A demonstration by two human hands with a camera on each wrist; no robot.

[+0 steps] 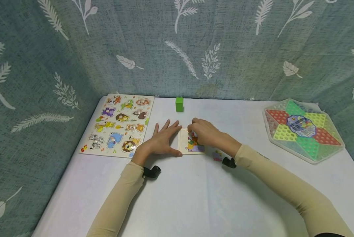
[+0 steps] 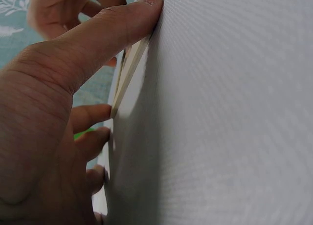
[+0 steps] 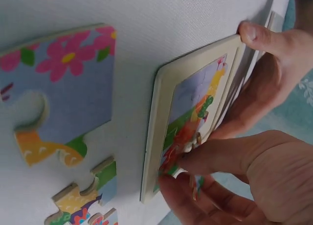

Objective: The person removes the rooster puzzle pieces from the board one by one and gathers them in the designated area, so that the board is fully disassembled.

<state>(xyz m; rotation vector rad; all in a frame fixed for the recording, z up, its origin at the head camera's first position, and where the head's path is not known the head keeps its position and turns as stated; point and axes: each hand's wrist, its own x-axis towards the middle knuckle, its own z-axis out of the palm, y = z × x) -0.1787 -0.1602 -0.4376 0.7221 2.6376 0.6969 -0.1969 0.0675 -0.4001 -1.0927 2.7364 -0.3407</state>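
A small jigsaw puzzle in a pale wooden frame (image 1: 182, 142) lies on the table between the hands, its picture partly filled. My left hand (image 1: 161, 142) is spread at its left side, thumb at the near corner and forefinger at the far one. Over the right part of the frame, my right hand (image 1: 205, 133) pinches a small puzzle piece (image 3: 197, 185) between thumb and fingers, close above the picture. Those fingers hide much of the piece. Beside the frame lie loose pieces, one with pink flowers (image 3: 80, 88) and a yellow-and-green one (image 3: 73, 199).
An animal peg puzzle board (image 1: 120, 126) lies at the left. A green block (image 1: 179, 104) stands behind the frame near the back edge. Far right is a clear-cased star-shaped game board (image 1: 305, 130). Patterned curtain (image 1: 194, 49) hangs behind the table.
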